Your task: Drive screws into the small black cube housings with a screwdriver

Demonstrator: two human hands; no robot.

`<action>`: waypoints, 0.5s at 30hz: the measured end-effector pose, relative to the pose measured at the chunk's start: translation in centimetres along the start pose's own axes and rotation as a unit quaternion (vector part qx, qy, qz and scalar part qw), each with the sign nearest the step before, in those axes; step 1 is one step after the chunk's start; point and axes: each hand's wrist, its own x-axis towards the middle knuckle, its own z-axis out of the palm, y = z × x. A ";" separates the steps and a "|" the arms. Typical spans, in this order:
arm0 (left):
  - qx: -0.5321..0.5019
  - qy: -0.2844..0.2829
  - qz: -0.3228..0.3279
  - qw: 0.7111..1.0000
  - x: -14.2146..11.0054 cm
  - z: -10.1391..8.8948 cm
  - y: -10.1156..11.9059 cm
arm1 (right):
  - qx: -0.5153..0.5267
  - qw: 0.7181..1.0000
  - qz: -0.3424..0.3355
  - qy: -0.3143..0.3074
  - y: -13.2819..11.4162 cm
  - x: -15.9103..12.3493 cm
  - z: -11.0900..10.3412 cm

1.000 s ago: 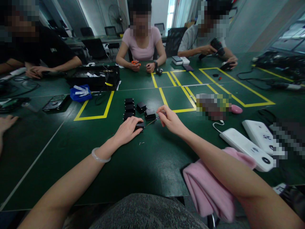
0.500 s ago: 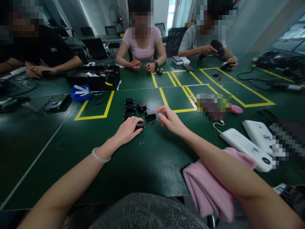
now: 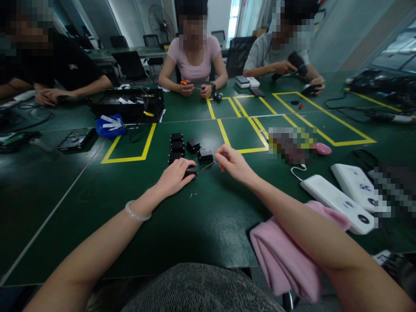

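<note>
My left hand (image 3: 177,177) is closed round a small black box (image 3: 191,171), pressing it on the green table (image 3: 208,229). In the pinched fingers of my right hand (image 3: 231,161) is a thin screwdriver (image 3: 207,166), its handle mostly hidden by the fingers. The metal shaft slants down to the left, and its tip meets the right side of the box. Two small screws (image 3: 193,194) lie on the table just in front of the box. Behind my left hand stand several similar black boxes (image 3: 177,147), and another black box (image 3: 205,154) sits near the screwdriver.
White power banks (image 3: 338,203) and a pink cloth (image 3: 286,255) lie by my right arm. Yellow tape (image 3: 144,143) marks the table. A blue bag (image 3: 110,126) and a black bin (image 3: 130,104) stand at left. Three co-workers sit across, one holding an orange-handled tool (image 3: 183,82).
My right fingers have shifted slightly round the screwdriver handle. My left hand and the black box stay in place. The co-worker across has moved the orange-handled tool a little.
</note>
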 end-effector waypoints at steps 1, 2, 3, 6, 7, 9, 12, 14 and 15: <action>0.000 0.000 -0.001 1.000 0.0 0.0 0.0 | -0.006 1.000 0.001 0.002 0.0 0.0 0.0; 0.000 0.000 -0.001 1.000 0.0 0.0 0.0 | -0.013 1.000 0.000 0.004 -0.1 0.0 0.0; 0.001 0.001 -0.001 1.000 0.0 0.0 0.0 | -0.020 1.000 -0.003 0.005 -0.1 0.0 -0.1; 0.003 0.001 0.001 1.000 0.0 0.0 0.1 | -0.027 0.999 -0.020 0.006 -0.4 -0.2 0.0; 0.003 0.002 0.001 1.000 0.0 0.0 0.1 | -0.028 0.999 -0.026 0.005 -0.5 -0.2 0.0; 0.004 0.002 0.001 1.000 0.0 0.0 0.1 | -0.030 0.999 -0.033 0.003 -0.6 -0.2 0.0; 0.002 0.003 0.001 1.000 0.0 0.0 0.0 | -0.038 0.999 -0.021 0.001 -0.4 -0.2 0.0; 0.001 0.002 0.001 1.000 0.0 0.0 0.0 | -0.043 0.999 -0.006 -0.001 -0.3 -0.2 0.0; 0.000 0.002 0.001 1.000 0.0 0.0 0.0 | -0.043 0.999 -0.003 -0.002 -0.3 -0.2 0.0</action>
